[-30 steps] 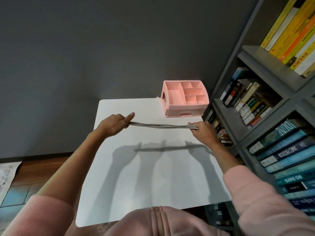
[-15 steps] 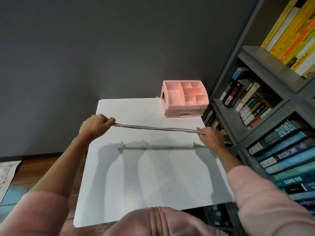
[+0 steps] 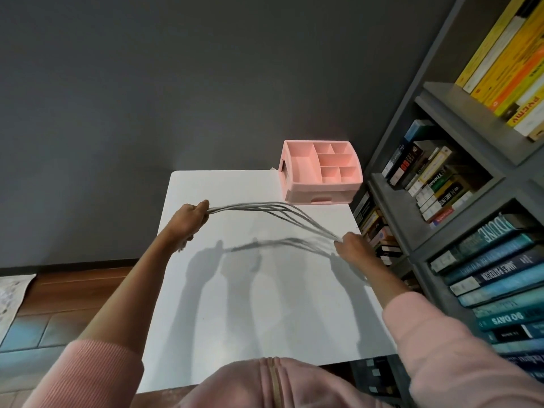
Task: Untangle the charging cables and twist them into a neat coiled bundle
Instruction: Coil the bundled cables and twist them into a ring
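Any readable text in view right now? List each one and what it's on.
"DUNE": teal book spine.
"JAMES PATTERSON": dark blue book spine.
"90 DAYS", upside down: blue-green book spine.
Other shelf spines: too small or blurred to read.

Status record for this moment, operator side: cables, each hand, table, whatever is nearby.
cables: grey strands in the air between both hands, bowed, fanned apart mid-span, not coiled
left hand: grips one end of the bunch, near the table's left edge
right hand: grips the other end, near the table's right edge
table: white, cable shadow on it
desk organizer: pink, on the table's far right corner
bookshelf: grey, holds books, right of the table
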`<state>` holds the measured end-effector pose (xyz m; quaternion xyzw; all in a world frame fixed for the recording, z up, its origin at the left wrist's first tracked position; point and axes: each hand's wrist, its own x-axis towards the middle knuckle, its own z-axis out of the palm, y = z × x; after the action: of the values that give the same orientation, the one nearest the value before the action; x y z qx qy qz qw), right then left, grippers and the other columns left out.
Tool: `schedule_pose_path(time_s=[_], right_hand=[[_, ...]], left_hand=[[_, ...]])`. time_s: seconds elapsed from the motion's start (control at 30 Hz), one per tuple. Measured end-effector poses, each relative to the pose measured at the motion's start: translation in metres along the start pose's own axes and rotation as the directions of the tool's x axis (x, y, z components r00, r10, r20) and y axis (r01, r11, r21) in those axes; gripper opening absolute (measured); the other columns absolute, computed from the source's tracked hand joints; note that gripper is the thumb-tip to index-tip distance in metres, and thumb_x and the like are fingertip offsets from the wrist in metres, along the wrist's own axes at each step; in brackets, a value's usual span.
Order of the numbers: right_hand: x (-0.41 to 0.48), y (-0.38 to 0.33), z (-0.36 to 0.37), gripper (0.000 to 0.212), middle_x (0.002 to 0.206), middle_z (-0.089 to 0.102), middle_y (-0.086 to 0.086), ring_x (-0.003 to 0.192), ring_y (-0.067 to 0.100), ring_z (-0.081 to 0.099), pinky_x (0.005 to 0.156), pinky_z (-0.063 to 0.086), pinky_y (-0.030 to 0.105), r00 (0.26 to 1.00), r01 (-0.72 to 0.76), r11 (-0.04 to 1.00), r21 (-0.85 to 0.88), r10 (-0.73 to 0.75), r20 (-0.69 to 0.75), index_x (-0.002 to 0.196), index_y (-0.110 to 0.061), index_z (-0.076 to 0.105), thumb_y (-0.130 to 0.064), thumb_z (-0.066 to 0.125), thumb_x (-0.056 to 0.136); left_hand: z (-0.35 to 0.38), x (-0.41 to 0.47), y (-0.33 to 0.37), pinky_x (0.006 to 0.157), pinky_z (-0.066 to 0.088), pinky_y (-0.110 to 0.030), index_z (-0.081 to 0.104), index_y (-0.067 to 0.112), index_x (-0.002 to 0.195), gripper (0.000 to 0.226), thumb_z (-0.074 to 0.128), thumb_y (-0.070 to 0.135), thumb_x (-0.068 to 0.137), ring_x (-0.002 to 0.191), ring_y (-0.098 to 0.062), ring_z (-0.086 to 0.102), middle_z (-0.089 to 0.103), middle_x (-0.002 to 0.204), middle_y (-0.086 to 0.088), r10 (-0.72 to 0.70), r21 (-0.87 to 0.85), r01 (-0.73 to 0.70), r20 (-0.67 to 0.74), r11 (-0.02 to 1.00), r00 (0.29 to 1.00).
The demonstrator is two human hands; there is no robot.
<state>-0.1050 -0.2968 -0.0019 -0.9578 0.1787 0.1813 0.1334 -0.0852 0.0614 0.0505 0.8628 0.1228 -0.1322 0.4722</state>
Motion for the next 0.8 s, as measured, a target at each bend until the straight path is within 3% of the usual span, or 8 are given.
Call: schedule_pose_path(time_s=[0.07,0.17,0.23,0.3,0.33,0.57,0.7,0.8], right_hand=[[-0.005,-0.013,0.006,0.034,0.122,0.059,0.017,0.109,0.035,0.059,0.078,0.043,0.032,0.991,0.0,0.995,-0.1,0.013,0.132,0.116,-0.003,0.057,-0.027,0.047,0.094],[-0.012,-0.041,0.008,0.029,0.124,0.058,0.015,0.108,0.032,0.059,0.082,0.044,0.032,0.948,0.114,0.965,-0.238,-0.034,0.317,0.114,-0.005,0.058,-0.022,0.048,0.092],[-0.02,-0.062,0.002,0.015,0.101,0.063,0.011,0.083,0.026,0.059,0.075,0.043,0.03,0.905,0.202,0.929,-0.311,-0.056,0.421,0.087,-0.01,0.058,-0.02,0.047,0.091],[-0.032,-0.082,-0.008,0.026,0.066,0.05,0.005,0.055,0.019,0.043,0.058,0.037,0.025,0.857,0.259,0.904,-0.341,-0.053,0.512,0.065,-0.013,0.047,-0.019,0.045,0.091],[-0.037,-0.09,-0.012,0.029,0.06,0.042,0.004,0.05,0.019,0.036,0.052,0.031,0.025,0.826,0.287,0.894,-0.344,-0.049,0.562,0.062,-0.014,0.042,-0.02,0.045,0.091],[-0.056,-0.119,-0.02,0.031,0.056,0.037,0.002,0.046,0.018,0.028,0.047,0.023,0.024,0.668,0.433,0.866,-0.25,-0.123,0.734,0.065,-0.016,0.039,-0.028,0.047,0.092],[-0.058,-0.121,-0.024,0.022,0.055,0.034,-0.001,0.041,0.013,0.026,0.042,0.021,0.02,0.644,0.445,0.89,-0.097,-0.243,0.726,0.074,-0.016,0.037,-0.022,0.048,0.092],[-0.059,-0.117,-0.028,0.03,0.055,0.036,-0.002,0.042,0.012,0.03,0.041,0.023,0.021,0.619,0.441,0.896,0.047,-0.342,0.707,0.067,-0.016,0.04,-0.024,0.055,0.091]], left_hand=[[0.01,-0.005,0.01,0.043,0.02,-0.021,0.032,0.018,0.057,0.053,0.03,0.049,0.099,0.043,-0.014,0.02,0.027,0.051,0.002,0.046,-0.067,-0.043,0.049,0.997,0.998],[0.033,-0.015,0.027,0.036,0.026,-0.018,0.04,0.016,0.064,0.05,0.031,0.05,0.099,0.044,-0.011,0.025,0.032,0.054,0.003,0.149,-0.106,-0.136,0.129,0.985,0.98],[0.049,-0.018,0.033,0.038,0.03,-0.017,0.043,0.014,0.075,0.041,0.032,0.044,0.101,0.048,-0.012,0.03,0.036,0.06,0.002,0.195,-0.13,-0.172,0.191,0.976,0.962],[0.061,-0.019,0.033,0.044,0.032,-0.019,0.04,0.014,0.078,0.035,0.031,0.038,0.102,0.051,-0.011,0.033,0.04,0.065,0.0,0.245,-0.16,-0.21,0.248,0.965,0.937],[0.066,-0.02,0.033,0.046,0.033,-0.019,0.039,0.015,0.077,0.034,0.031,0.035,0.103,0.052,-0.011,0.035,0.043,0.067,-0.001,0.274,-0.164,-0.237,0.264,0.958,0.925],[0.095,-0.023,0.024,0.078,0.048,-0.025,0.049,0.004,0.093,0.028,0.034,0.025,0.103,0.086,-0.015,0.064,0.07,0.094,-0.008,0.325,-0.161,-0.284,0.361,0.945,0.874],[0.104,-0.029,0.02,0.069,0.043,-0.017,0.046,0.008,0.081,0.029,0.035,0.023,0.103,0.063,0.005,0.055,0.061,0.072,0.005,0.386,-0.151,-0.355,0.352,0.923,0.853],[0.103,-0.026,0.018,0.066,0.042,-0.02,0.044,0.015,0.075,0.03,0.036,0.024,0.103,0.057,0.003,0.052,0.058,0.067,0.005,0.392,-0.139,-0.366,0.31,0.92,0.867]])
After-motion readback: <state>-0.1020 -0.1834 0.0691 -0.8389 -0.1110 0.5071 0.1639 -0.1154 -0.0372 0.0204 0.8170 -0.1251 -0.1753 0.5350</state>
